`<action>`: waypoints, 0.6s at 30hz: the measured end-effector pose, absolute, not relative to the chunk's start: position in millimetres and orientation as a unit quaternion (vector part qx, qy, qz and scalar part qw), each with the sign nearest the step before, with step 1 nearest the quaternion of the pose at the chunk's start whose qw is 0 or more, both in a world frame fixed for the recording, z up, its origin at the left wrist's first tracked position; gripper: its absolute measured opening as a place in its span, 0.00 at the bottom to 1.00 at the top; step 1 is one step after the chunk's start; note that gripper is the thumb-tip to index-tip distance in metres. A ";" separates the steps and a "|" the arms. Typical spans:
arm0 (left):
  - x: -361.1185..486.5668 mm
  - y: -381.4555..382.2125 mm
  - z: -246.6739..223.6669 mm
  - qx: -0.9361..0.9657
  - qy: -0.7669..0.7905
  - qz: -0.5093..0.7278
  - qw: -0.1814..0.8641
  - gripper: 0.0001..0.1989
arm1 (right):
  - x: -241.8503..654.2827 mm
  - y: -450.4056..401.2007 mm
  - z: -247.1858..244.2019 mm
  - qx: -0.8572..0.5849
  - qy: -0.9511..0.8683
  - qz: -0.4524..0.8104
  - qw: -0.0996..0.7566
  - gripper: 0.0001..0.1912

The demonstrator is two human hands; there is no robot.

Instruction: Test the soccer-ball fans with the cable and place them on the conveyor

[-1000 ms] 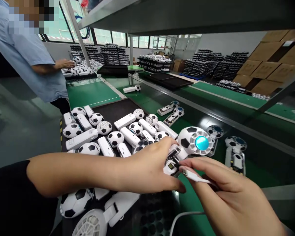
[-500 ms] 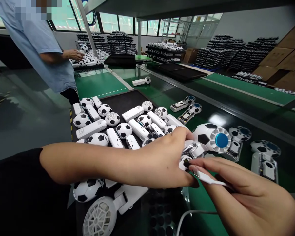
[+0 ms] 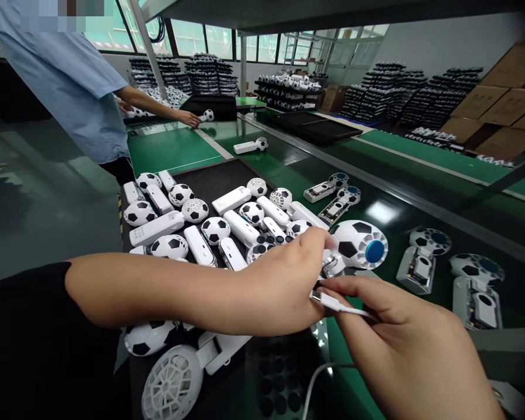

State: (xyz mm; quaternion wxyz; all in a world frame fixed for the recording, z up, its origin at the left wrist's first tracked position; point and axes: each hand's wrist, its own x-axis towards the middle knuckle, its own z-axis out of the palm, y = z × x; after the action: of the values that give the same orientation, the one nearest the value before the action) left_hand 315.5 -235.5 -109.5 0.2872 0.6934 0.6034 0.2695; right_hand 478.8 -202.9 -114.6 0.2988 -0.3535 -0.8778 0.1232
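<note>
My left hand point(image 3: 295, 280) is closed around a handheld fan point(image 3: 354, 242) with a football-patterned head and a blue hub, its handle partly open. My palm and fingers hide most of the handle. Close against it, my right hand point(image 3: 402, 332) has a white charging cable point(image 3: 330, 301) lying between its fingers, the metal plug pointing left. The right thumb and index fingertips meet at the fan's handle, near a small dark spot I cannot make out. Under my left arm, a black tray point(image 3: 221, 170) carries several similar fans, among them a white one with a grille point(image 3: 172, 382).
Half-open fans lie on the green belt point(image 3: 376, 192), two behind my hands and two to the right. A whole fan point(image 3: 251, 146) rests farther back. Round black pads point(image 3: 280, 385) sit in front. A co-worker in a blue shirt point(image 3: 65, 87) stands at the left.
Both my hands have moved slightly left with the fan and the cable. The co-worker's arm has reached right, and a fan is now at that hand over the belt.
</note>
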 end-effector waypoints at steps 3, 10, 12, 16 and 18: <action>318.8 -238.6 -115.2 0.708 0.591 0.292 0.253 0.28 | 478.8 -205.5 -113.7 -0.335 -0.897 0.063 0.282 0.13; 319.3 -242.5 -118.8 0.740 0.564 0.294 0.218 0.28 | 486.7 -205.7 -111.8 -0.359 -0.886 0.015 0.292 0.10; 319.7 -242.5 -119.2 0.744 0.562 0.297 0.208 0.28 | 488.0 -204.5 -112.2 -0.363 -0.885 0.030 0.290 0.12; 321.3 -242.1 -119.5 0.748 0.555 0.297 0.210 0.28 | 487.6 -204.1 -115.9 -0.391 -0.872 0.037 0.292 0.16; 320.9 -241.4 -117.6 0.742 0.552 0.304 0.228 0.27 | 488.5 -203.2 -116.5 -0.413 -0.860 0.029 0.298 0.18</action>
State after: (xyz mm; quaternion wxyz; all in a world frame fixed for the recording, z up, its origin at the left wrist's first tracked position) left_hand 320.9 -241.4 -117.6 0.2276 0.7419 0.5524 0.3045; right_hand 488.5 -203.2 -116.5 0.2980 -0.4127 -0.8603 0.0290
